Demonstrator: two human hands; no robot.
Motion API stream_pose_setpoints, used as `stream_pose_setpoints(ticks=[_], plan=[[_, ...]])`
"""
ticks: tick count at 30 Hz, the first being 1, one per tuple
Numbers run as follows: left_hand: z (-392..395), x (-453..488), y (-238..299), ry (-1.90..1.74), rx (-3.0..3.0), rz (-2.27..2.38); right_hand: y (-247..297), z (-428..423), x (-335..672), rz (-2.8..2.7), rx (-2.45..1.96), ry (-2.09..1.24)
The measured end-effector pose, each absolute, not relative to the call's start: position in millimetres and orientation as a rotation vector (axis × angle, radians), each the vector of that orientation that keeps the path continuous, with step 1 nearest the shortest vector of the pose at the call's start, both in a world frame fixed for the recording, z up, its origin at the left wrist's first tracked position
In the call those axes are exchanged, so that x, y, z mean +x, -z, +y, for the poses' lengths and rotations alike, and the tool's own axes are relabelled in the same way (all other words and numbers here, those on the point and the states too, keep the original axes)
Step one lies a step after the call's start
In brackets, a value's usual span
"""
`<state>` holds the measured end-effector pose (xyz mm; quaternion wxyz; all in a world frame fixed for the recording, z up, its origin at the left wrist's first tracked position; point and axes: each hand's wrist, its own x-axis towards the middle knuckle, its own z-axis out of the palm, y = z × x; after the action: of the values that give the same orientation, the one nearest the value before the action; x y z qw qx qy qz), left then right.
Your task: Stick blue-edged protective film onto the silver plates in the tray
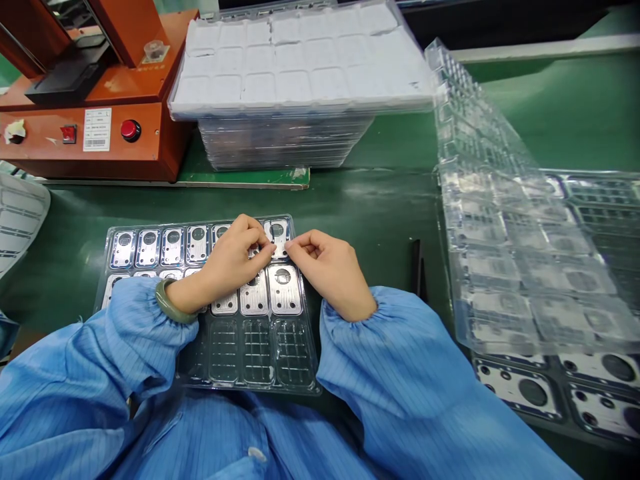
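A clear plastic tray [295, 388] lies in front of me, with silver metal plates in its two far rows. Each plate has a large round hole and smaller holes. My left hand [233, 257] reaches over the tray, thumb and forefinger pinched at the left side of the far-right plate [278, 230]. On that plate's right side, my right hand [333, 270] is closed too, thumb against forefinger. Whatever lies between either set of fingertips is too small to make out. Empty pockets [293, 350] show in the tray's near row.
An orange machine [135, 160] with a red button stands at the back left. Beside it rises a stack of clear trays [285, 140] topped with white sheets [300, 63]. At right, a clear tray [530, 267] leans over more plates [520, 390]. A black tool [417, 267] lies nearby.
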<state>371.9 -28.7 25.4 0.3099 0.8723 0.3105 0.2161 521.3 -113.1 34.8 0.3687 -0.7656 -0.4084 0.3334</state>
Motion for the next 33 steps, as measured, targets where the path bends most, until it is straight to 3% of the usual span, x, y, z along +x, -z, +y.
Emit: stream_pose_setpoints(ticks=[33], plan=[[-28.4, 370.8, -24.9, -0.527, 2.366, 0.786, -28.9, -116.8, 530.0, -1.27, -1.906, -0.752]])
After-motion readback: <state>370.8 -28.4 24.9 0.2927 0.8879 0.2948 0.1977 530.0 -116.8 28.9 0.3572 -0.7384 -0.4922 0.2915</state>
